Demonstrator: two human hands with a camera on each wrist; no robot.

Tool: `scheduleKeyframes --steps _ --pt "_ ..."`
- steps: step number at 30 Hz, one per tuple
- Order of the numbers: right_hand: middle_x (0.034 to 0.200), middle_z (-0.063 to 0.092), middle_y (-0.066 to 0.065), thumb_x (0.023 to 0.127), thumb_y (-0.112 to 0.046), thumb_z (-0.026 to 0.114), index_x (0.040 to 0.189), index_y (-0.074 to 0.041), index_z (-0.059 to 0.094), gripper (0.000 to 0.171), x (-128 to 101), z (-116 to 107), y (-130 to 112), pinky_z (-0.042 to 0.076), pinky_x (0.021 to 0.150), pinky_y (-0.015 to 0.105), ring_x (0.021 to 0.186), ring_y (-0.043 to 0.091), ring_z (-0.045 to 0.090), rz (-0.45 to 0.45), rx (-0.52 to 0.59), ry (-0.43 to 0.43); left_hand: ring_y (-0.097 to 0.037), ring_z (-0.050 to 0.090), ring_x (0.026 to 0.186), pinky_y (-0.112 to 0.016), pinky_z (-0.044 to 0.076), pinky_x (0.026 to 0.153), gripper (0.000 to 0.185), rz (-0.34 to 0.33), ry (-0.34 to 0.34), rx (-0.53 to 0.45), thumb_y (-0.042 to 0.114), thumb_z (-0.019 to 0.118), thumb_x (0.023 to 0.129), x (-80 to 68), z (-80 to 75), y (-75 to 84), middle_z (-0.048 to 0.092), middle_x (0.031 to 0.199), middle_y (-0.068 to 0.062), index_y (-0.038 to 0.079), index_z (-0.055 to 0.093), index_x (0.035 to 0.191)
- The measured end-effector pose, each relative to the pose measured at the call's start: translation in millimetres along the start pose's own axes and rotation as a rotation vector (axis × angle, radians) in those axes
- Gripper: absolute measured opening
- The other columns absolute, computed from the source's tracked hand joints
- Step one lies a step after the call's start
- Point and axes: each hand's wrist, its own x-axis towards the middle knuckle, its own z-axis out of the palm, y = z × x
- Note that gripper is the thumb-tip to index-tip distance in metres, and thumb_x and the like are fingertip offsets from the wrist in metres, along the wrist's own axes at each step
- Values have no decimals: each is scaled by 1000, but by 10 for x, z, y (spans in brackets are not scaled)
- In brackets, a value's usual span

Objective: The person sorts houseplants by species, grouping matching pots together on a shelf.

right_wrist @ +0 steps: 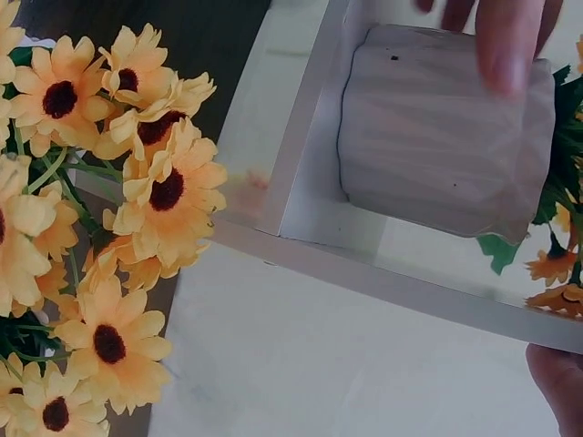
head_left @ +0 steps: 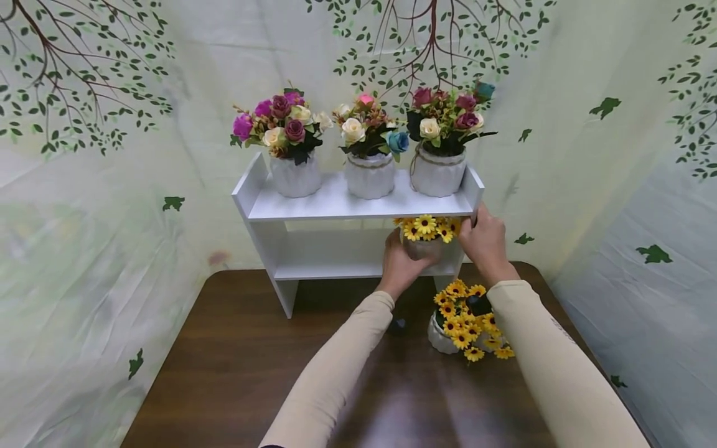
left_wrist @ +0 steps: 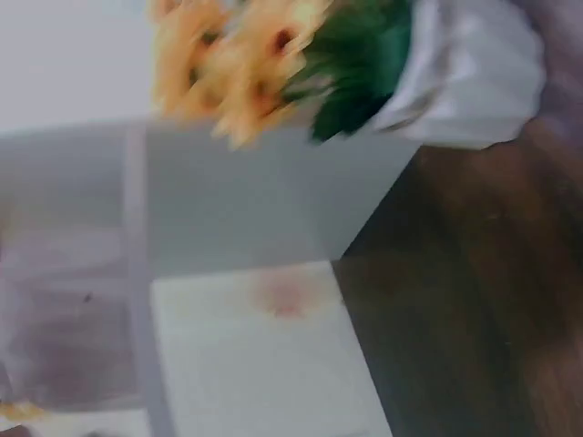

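Note:
My left hand point(head_left: 404, 264) grips a white pot of yellow daisy-like flowers point(head_left: 426, 227) at the right end of the lower shelf. In the right wrist view the grey-white pot point(right_wrist: 446, 137) sits inside the side panel, a thumb and fingers point(right_wrist: 510, 55) against it. My right hand point(head_left: 484, 242) holds the right side panel of the white shelf point(head_left: 358, 208), its fingers curled at the panel's edge. On the table below, near my right forearm, stand more yellow flowers point(head_left: 462, 320) in a white pot point(head_left: 441, 337). The left wrist view is blurred.
Three white pots line the top shelf: purple and cream roses point(head_left: 280, 124), cream and blue roses point(head_left: 370, 127), and dusky red roses point(head_left: 448, 118). The shelf stands on a brown wooden table point(head_left: 235, 361). Behind hangs a pale leaf-printed cloth point(head_left: 207, 162).

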Motion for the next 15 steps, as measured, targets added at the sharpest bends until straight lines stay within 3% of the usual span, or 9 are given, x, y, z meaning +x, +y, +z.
scheduleKeyframes --steps 4,7,9,12,15 --pt "99 68 36 98 -7 46 121 11 57 32 2 2 -1 46 54 43 65 37 63 6 3 -16 -26 59 116 -39 51 98 50 237 170 48 21 75 86 -325 -11 -145 61 126 -14 2 56 128" --pt "98 68 36 98 -7 46 119 11 58 30 9 -11 -1 46 54 43 65 37 62 7 2 -21 -22 62 98 -31 53 84 25 381 150 66 15 71 90 -626 -19 -303 66 109 -9 5 64 112" --pt "97 68 36 98 -7 46 119 12 57 30 17 -29 -9 45 53 42 64 36 61 9 8 -30 -20 63 93 -29 54 79 18 389 72 71 14 70 91 -813 -21 -421 67 103 -6 8 66 107" --pt "98 68 37 97 -6 45 120 12 57 32 26 -55 -17 44 52 39 63 35 59 17 23 -44 -21 65 90 -27 54 78 17 312 -67 94 14 69 91 -1031 -22 -592 68 102 -7 10 66 107" --pt "96 68 36 97 -5 45 121 12 57 32 25 -57 -19 42 51 36 62 34 58 20 32 -57 -22 67 90 -27 55 78 21 222 -173 109 15 70 90 -1159 1 -752 68 105 -10 9 66 110"
